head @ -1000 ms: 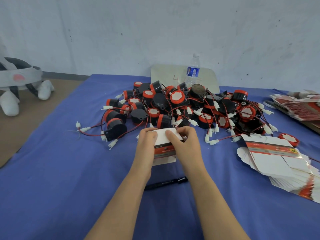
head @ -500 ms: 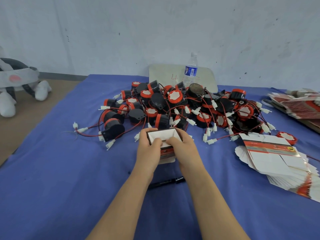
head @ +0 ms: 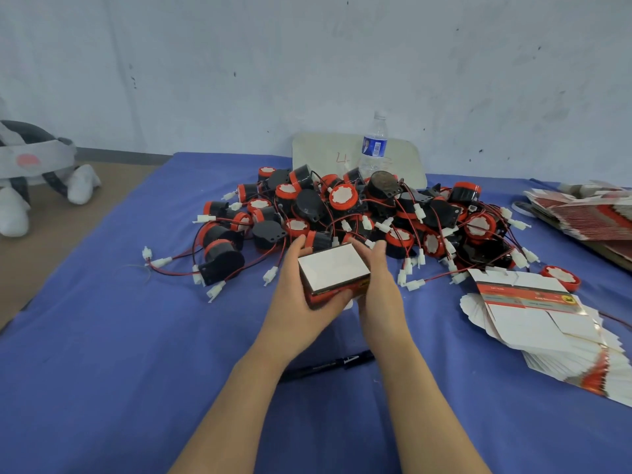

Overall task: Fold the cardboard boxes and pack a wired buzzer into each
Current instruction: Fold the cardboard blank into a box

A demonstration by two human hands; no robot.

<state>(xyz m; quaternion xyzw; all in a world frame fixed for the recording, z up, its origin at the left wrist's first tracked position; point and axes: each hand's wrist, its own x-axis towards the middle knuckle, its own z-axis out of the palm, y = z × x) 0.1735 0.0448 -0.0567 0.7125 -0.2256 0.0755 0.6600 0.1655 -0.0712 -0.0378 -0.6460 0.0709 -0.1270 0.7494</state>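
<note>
Cardboard box (head: 333, 270), folded, clasped from both sides over the blue table (head: 102, 336).
Just behind it lies the pile of wired buzzers (head: 359, 217); a fanned stack of flat boxes (head: 540, 323) sits to the right. Left hand (head: 301, 302) and right hand (head: 381, 295) both curl round the box. A black marker (head: 328, 366) lies under the forearms.

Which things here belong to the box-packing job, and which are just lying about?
Job: box, gripped by left hand and right hand; buzzers; flat boxes.
Lying about: bottle; pen; plush toy.
</note>
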